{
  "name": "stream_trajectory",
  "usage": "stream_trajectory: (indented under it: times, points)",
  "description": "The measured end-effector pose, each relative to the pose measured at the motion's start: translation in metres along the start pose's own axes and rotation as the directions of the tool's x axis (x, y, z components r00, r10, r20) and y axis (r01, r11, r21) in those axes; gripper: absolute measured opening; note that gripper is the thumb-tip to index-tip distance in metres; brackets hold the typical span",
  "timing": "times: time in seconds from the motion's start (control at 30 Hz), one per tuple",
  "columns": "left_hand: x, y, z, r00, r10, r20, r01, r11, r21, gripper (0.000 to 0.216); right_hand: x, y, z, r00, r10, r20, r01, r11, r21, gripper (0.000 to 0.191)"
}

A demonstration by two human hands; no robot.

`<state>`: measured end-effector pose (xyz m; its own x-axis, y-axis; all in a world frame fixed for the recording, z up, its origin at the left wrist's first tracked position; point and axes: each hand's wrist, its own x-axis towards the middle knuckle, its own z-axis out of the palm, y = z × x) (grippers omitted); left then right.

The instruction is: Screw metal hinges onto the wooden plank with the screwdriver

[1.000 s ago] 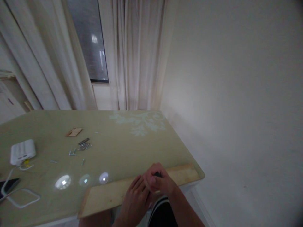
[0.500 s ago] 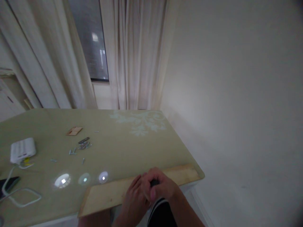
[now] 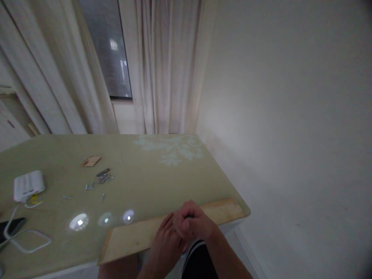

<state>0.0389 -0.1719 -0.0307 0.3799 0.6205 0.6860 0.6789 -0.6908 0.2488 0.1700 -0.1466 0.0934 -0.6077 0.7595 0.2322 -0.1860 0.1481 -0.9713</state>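
Observation:
A long pale wooden board [image 3: 130,236] lies along the table's near edge, its near left part sticking out past the edge. My left hand [image 3: 168,242] rests on the board with its fingers stretched forward over it; its thumb is hidden. Right beside it, my right hand [image 3: 193,223] is curled into a fist above the board, touching or nearly touching the left fingers. A bit of something dark shows inside the fist; its kind and its lower end are hidden.
Loose screws [image 3: 90,186] and a small pile of metal pieces [image 3: 104,177] lie on the green table [image 3: 162,186]. Farther off is a small wooden piece [image 3: 91,161]. A white box [image 3: 29,186] with a cable and a dark phone-like object [image 3: 13,226] sit left. A wall [image 3: 290,135] borders the right.
My right fist has turned slightly, and less of the dark thing shows in it. Both hands stay at the same spot on the board. The view has shifted a little.

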Motion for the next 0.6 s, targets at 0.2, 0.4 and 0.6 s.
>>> stream_trajectory:
  times: [0.2, 0.4, 0.6]
  points:
    - [0.001, -0.002, 0.001, 0.998, 0.054, 0.016, -0.055, 0.998, 0.019, 0.041, -0.004, 0.023, 0.032, 0.644, -0.334, -0.688, 0.009, 0.903, -0.43, 0.038]
    - [-0.002, -0.003, 0.002, 0.999, 0.043, -0.031, -0.041, 0.998, 0.036, 0.032, -0.008, 0.03, 0.014, 0.962, -0.142, -0.233, 0.113, 0.985, -0.133, 0.06]
    - [-0.005, -0.004, 0.006, 0.997, 0.022, 0.069, -0.025, 0.998, 0.054, 0.03, 0.02, 0.012, -0.019, 0.926, -0.019, -0.377, 0.067, 0.991, 0.114, 0.057]
